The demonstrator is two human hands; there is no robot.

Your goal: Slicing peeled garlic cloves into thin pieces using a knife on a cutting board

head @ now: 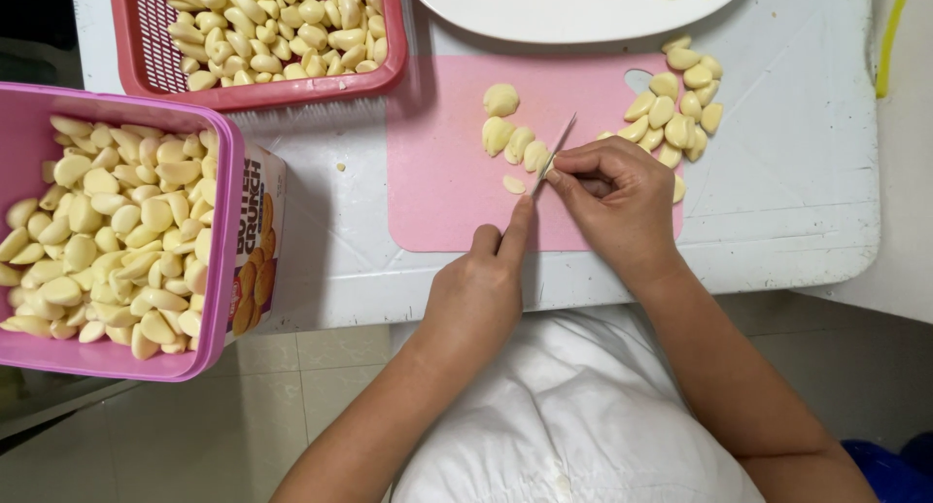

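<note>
garlic slicing under way: right hand closed around knife, blade down beside peeled cloves on pink cutting board; left hand loosely curled, forefinger steadying blade tip, holding nothing. next, probably: keep fingertip clear, press straight down.

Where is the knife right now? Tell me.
In the head view, the knife is over the pink cutting board, held in the right hand, its blade beside a small group of garlic cloves.
</note>
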